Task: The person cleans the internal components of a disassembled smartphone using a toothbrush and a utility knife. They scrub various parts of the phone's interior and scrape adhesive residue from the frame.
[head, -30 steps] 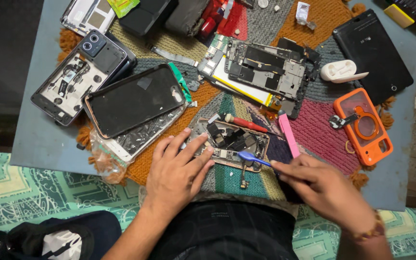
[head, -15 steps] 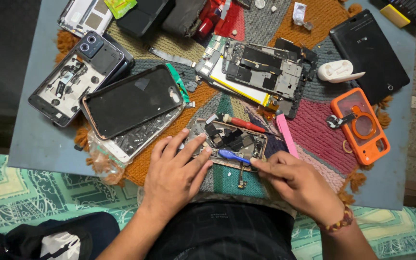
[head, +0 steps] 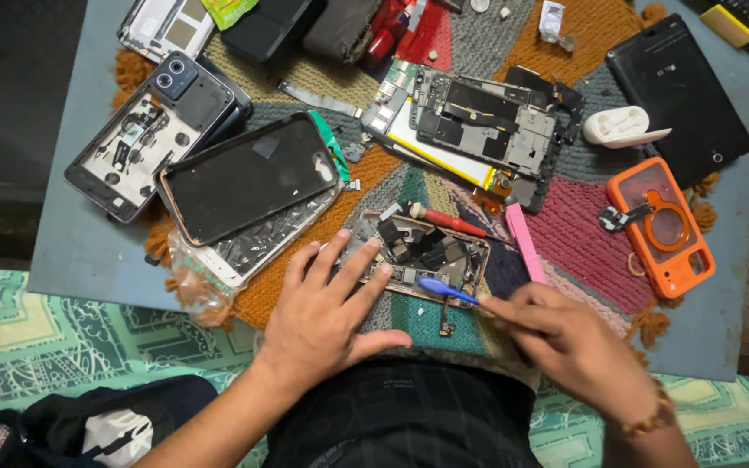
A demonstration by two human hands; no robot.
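Opened phone body with a copper-coloured frame and dark exposed circuit parts (head: 422, 251) is laid on the multicoloured woven mat (head: 582, 225) near the front edge of the grey-blue bench (head: 80, 251), directly before the person. Its left end is covered by the left hand (head: 327, 316), which is pressed flat on it with the fingers spread and nothing clasped. A blue plastic pry tool with a flat tip (head: 446, 291) is pinched in the right hand (head: 565, 342); the tip is held at the lower right edge of the phone body, though whether it touches cannot be made out. The tool's handle is hidden inside the closed fingers.

A red-handled screwdriver (head: 448, 221) is seen lying along the upper edge of the phone body, and a pink flat bar (head: 524, 238) lies just to the right. To the left, a black phone screen panel in a rose-gold rim (head: 249, 178) is stacked over a cracked white-edged panel, only partly visible. Further back lie a stripped phone frame with a camera block (head: 149, 130), a dismantled board with a yellow-edged battery (head: 470, 126), an orange phone case with a ring (head: 661, 225), a white earbud case (head: 621, 126) and a black tablet back (head: 682, 87). Items along the top edge are cut off and hard to identify.
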